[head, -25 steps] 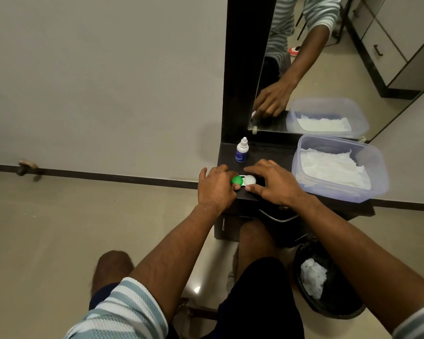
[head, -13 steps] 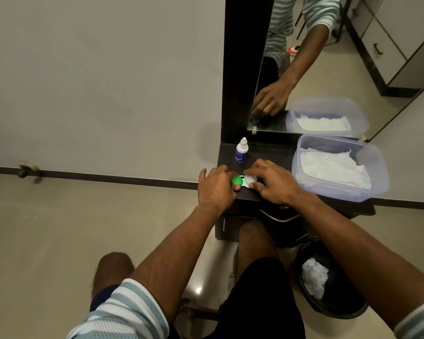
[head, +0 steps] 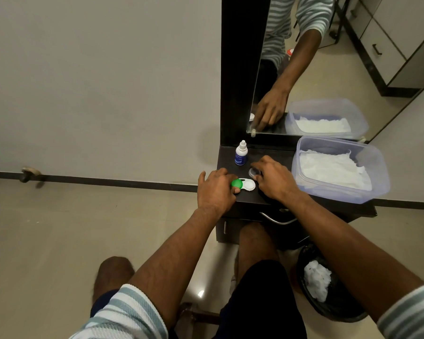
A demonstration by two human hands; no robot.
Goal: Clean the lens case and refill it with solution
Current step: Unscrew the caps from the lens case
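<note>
Lens case [head: 245,185]: white, lying flat near the front edge of the dark counter [head: 255,199], between the two hands. Green cap [head: 237,184]: on the case's left well, gripped by the curled fingers and thumb of the left hand [head: 216,192]. Right well: uncovered, white interior showing. Clear cap [head: 253,172]: off the case, just behind the right well, pinched at the fingertips of the right hand [head: 273,178]. Solution bottle [head: 241,153]: small, white dropper top, blue label, upright at the counter's back left, apart from both hands. Plastic tub [head: 377,167]: translucent, on the counter's right side, holding white tissue [head: 333,171]. Mirror [head: 304,69]: above the counter's back edge. Bin [head: 340,311]: black, on the floor below right, with crumpled white tissue inside.
</note>
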